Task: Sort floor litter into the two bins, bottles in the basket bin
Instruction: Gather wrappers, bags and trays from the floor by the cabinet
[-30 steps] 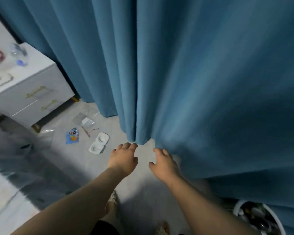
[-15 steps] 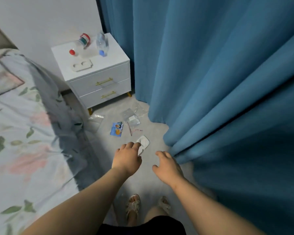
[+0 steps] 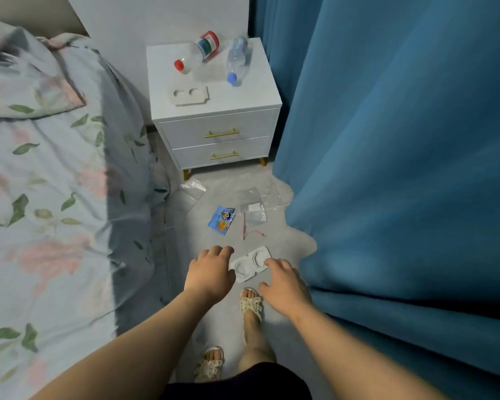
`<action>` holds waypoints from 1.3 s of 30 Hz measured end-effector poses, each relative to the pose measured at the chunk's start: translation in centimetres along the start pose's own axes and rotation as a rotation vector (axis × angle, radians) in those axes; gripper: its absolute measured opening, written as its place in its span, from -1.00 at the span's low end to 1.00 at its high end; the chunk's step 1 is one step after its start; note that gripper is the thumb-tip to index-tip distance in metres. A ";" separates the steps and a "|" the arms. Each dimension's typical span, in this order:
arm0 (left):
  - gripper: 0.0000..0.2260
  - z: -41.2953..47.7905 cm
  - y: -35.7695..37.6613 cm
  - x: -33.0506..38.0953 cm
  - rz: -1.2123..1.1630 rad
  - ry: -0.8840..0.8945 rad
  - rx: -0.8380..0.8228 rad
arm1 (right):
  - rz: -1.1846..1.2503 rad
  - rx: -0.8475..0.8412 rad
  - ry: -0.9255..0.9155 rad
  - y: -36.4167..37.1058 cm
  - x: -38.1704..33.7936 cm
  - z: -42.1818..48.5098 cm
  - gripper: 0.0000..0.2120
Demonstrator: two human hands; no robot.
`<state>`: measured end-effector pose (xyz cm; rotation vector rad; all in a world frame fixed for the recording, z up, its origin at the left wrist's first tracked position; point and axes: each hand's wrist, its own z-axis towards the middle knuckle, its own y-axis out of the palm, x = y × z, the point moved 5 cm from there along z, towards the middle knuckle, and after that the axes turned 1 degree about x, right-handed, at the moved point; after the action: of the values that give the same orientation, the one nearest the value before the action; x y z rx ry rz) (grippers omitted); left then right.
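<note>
We find both hands empty and held out over the floor, none of the litter yet taken up. The left hand (image 3: 211,274) hangs with fingers loosely curled, not closed on anything; the right hand (image 3: 285,285) is relaxed with fingers slightly spread. Neither clearly touches the white two-cup plastic tray (image 3: 250,262) that shows between them on the grey floor.

Further litter lies at 12 o'clock from the hands: a blue snack wrapper (image 3: 221,220), a clear plastic bag (image 3: 254,210) at its 3 o'clock, with a thin red strip (image 3: 244,230) just beside it, and a second clear bag (image 3: 192,187) nearer the white nightstand (image 3: 220,131). Two bottles, one red-capped (image 3: 198,51) and one blue-capped (image 3: 237,62), lie on the nightstand top with another white tray (image 3: 190,95) (these are not floor litter, strictly read). Neither bin is in view.

We judge the step in hand to be the pick-up of the floor tray. To do it well, take it by a raised edge between thumb and fingers, since the thin shell will likely flex. The bags are flat and clear; slide a fingertip under a corner first. No bottle lies on the visible floor, so these pieces should go to the non-basket bin.
</note>
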<state>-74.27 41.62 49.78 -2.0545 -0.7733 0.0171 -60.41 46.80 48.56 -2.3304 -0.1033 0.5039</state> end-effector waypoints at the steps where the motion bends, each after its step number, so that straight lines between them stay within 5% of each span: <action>1: -0.56 1.5 0.2 0.4 -0.008 -0.011 -0.011 | -0.011 -0.014 -0.004 -0.6 0.4 1.4 -0.54; 10: -0.57 14.8 5.8 -0.7 0.004 -0.065 -0.062 | -0.100 -0.078 -0.014 0.1 4.4 15.6 -0.58; 22: -0.59 31.9 26.4 -10.0 0.060 -0.079 -0.139 | -0.124 -0.162 -0.025 19.3 12.1 34.2 -0.50; 30: -0.61 41.1 36.0 -15.3 0.116 0.013 -0.124 | -0.359 -0.218 -0.165 30.0 14.4 45.3 -0.22; 39: -0.63 47.4 37.7 -18.1 0.040 0.079 0.014 | -0.382 -0.100 -0.334 32.0 14.5 52.1 -0.63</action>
<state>-83.46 53.24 -11.67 -2.0447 -0.6819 -0.0361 -69.53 60.80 -12.07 -2.2254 -0.7310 0.6969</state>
